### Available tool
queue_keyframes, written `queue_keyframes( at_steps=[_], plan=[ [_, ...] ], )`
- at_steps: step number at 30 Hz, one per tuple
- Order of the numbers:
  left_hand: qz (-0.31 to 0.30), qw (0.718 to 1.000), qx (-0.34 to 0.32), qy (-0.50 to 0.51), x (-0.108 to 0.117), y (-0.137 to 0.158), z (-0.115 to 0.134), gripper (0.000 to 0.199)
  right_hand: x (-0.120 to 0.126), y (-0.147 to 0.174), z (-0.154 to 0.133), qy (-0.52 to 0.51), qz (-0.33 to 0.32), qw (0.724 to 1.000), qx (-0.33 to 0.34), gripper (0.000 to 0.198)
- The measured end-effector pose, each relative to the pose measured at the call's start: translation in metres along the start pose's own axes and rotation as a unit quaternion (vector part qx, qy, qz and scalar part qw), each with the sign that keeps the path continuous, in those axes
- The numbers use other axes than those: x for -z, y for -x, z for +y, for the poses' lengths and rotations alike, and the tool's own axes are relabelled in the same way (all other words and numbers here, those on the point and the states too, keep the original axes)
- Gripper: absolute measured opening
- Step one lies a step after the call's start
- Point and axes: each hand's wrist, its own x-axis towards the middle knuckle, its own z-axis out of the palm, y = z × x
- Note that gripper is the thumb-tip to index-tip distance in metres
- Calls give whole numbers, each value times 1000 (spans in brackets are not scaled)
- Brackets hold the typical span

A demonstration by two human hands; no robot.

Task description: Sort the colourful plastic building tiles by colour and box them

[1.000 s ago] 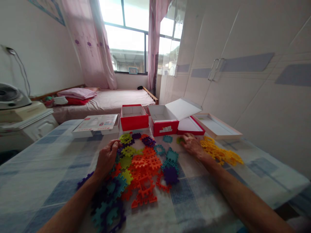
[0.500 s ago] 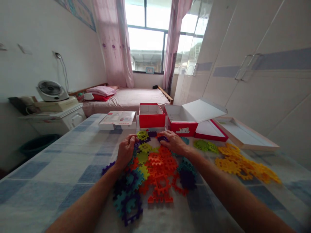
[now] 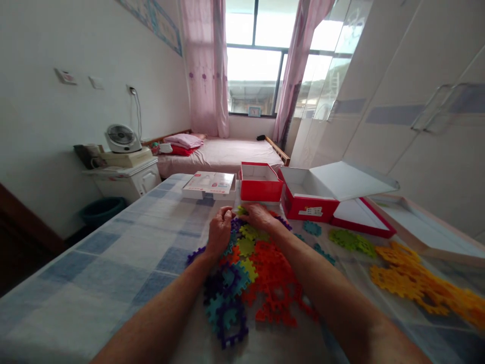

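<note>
Right grip [image 3: 259, 216] bends down over a lime-green toothed piece [image 3: 240, 211] toward the far edge of a cloth-covered desk [image 3: 113, 283], its fingertips at the piece, though whether they pinch it or merely touch it cannot be told. Just beside it, the left grip [image 3: 220, 230] holds thumb and fingers drawn close together near a purple piece [image 3: 237, 224]; what, if anything, lies between them is hidden. Both forearms extend from the desk's near edge, framing a heap of toothed pieces. Orange pieces [image 3: 271, 275] fill the middle and right of the heap, partly behind the right forearm, with a lime-green disc [image 3: 246, 246] to their left. Teal pieces [image 3: 214, 311] and a purple square frame [image 3: 231, 343] overlap at the end closest to the near edge. Toward the right edge, a teal piece [image 3: 312, 228] lies apart from the heap, followed by a small green pile [image 3: 352, 240] and a spread of yellow pieces [image 3: 401, 278].

Boxes line the far edge: a flat white printed box [image 3: 212, 182] by the far left corner, an uncovered red box [image 3: 261, 191] next to it, then a larger red box [image 3: 293, 202] with its white lid [image 3: 354, 179] folded back, a shallow red tray [image 3: 379, 230] and a pale tray [image 3: 428, 225] toward the right. Beyond the desk stands a bed [image 3: 227, 154] spread in pink beneath a bright window [image 3: 253, 65].
</note>
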Motion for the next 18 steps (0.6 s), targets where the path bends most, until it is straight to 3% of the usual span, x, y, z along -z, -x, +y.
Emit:
queue_keyframes(
  at_steps=[9, 14, 18],
  plan=[
    [4, 1000, 10, 10, -2, 0, 3, 27, 6, 16, 21, 33, 57, 994, -85, 34],
    [4, 1000, 8, 8, -1, 0, 2, 26, 8, 27, 29, -14, 75, 995, -69, 23],
    [0, 1000, 6, 3, -1, 1, 3, 26, 10, 38, 26, -87, 99, 988, -78, 31]
  ],
)
